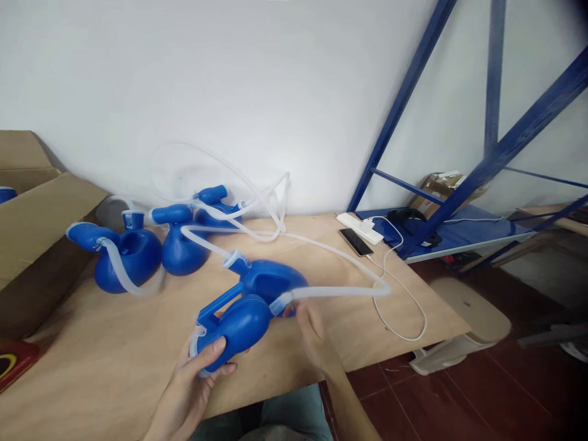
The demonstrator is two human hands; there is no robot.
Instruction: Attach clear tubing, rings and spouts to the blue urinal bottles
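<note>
My left hand (195, 373) is wrapped round the near end of a blue plastic urinal funnel (243, 327), thumb on top. This funnel has a side handle and a pale rim, and its far end joins a clear hose (340, 292) through a translucent connector (281, 302). Just right of that connector is my right hand (316, 340), thumb raised apart from the fingers and no object seen in its grasp. Some of its fingers are hidden behind the hose end. Behind the funnel, a blue urinal bottle (271, 275) lies on the table, the hose looping back to its capped neck.
Several more blue bottles with funnels stand at the back left, including one bottle (131, 260). A cardboard box (50, 226) is at the left edge. Toward the right lie a phone (356, 242), a white power strip (361, 228) and a cable. A blue metal rack (395, 122) stands beyond.
</note>
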